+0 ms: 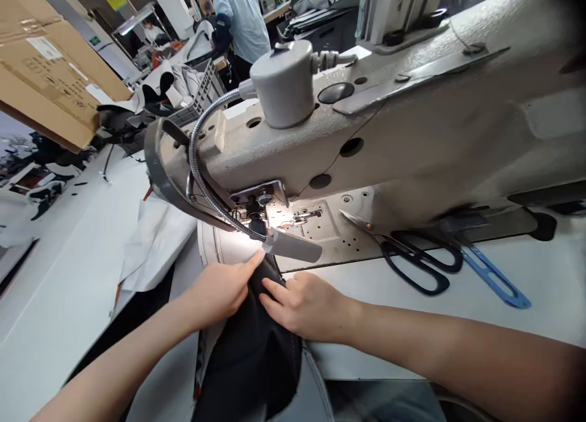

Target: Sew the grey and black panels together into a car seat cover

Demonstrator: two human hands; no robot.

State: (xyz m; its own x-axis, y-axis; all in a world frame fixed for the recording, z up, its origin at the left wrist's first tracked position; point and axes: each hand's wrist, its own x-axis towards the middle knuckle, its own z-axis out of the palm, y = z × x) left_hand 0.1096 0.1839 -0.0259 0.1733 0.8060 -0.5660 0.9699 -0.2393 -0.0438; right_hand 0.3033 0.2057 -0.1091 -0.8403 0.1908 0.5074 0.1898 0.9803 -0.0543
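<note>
Taking the view as a clock face, the white desk is showing at four o'clock, and the large sewing machine is reaching from two o'clock towards the centre. The black material is lying at six to seven o'clock, its narrow end pointing up to the centre. It is bending in easy folds, so I am judging it soft, quite light and not fragile; its smooth face may be sliding a little under dry skin. For good control, one should be holding the narrow end flat near both edges, supporting the wide part below. The scissors are resting at four o'clock. The left hand is pressing the material at half past seven, index finger stretching; the right hand is touching it at six, fingers bending. Whether they are pinching, I cannot tell. Near the left fingertip, the lamp head is hanging.
</note>
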